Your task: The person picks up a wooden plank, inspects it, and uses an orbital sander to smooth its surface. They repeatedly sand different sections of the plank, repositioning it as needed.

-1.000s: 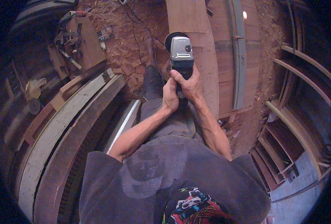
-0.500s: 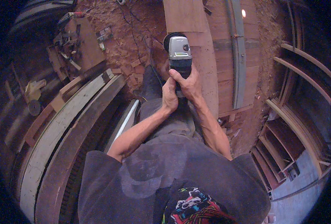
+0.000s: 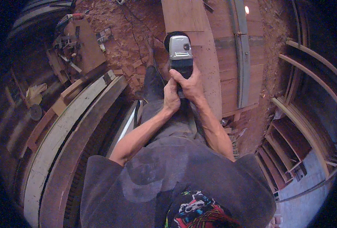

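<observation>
An angle grinder (image 3: 180,48) with a silver head and a dark body points away from me, over the left edge of a long wooden board (image 3: 209,72). Its dark round disc (image 3: 167,41) shows partly from under the head; whether it touches the wood cannot be made out. My right hand (image 3: 191,84) wraps round the body from the right, thumb across the top. Close against it, my left hand (image 3: 171,94) grips the rear of the same tool, with most of its fingers hidden.
On the right lies a long grey metal bar (image 3: 243,64) across wooden planks. Long timber beams (image 3: 71,110) stand at my left. Beyond them, a brown board (image 3: 88,47) holds scattered tools and scraps. Wood offcuts (image 3: 132,74) and a dark cord (image 3: 132,28) lie on the reddish floor. Wooden frames (image 3: 301,117) line the far right.
The grinder and both hands have shifted slightly left and a little away from me. My grip looks the same.
</observation>
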`<state>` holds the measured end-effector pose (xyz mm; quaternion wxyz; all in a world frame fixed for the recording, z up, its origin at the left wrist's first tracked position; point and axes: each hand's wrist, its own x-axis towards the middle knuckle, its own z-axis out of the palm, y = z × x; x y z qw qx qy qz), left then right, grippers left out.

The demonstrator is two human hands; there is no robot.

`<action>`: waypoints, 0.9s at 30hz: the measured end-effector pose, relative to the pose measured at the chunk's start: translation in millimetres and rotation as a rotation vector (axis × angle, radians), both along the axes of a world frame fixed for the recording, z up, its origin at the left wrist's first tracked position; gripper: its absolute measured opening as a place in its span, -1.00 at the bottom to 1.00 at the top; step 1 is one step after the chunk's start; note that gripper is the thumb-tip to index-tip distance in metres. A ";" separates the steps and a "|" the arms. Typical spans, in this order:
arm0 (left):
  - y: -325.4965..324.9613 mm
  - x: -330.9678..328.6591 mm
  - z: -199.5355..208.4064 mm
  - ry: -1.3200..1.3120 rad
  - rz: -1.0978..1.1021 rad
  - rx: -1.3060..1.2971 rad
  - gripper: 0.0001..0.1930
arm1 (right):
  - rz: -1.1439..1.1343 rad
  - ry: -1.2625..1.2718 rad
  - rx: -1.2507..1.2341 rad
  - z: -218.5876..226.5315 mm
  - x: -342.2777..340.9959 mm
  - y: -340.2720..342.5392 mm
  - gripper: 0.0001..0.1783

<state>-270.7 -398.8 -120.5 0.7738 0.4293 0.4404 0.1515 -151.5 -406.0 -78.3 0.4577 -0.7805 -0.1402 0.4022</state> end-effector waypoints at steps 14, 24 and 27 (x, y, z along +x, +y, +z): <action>-1.6 -0.4 -8.0 -0.057 0.002 -0.044 -0.27 | -0.047 0.020 0.048 -6.8 -4.1 -0.3 -0.43; -13.8 9.7 -21.3 -0.115 0.080 -0.102 -0.30 | -0.033 0.099 0.024 2.4 4.5 -0.1 -0.42; -7.9 11.0 -16.5 -0.076 0.058 -0.035 -0.30 | -0.023 0.031 0.041 16.9 3.9 8.6 -0.37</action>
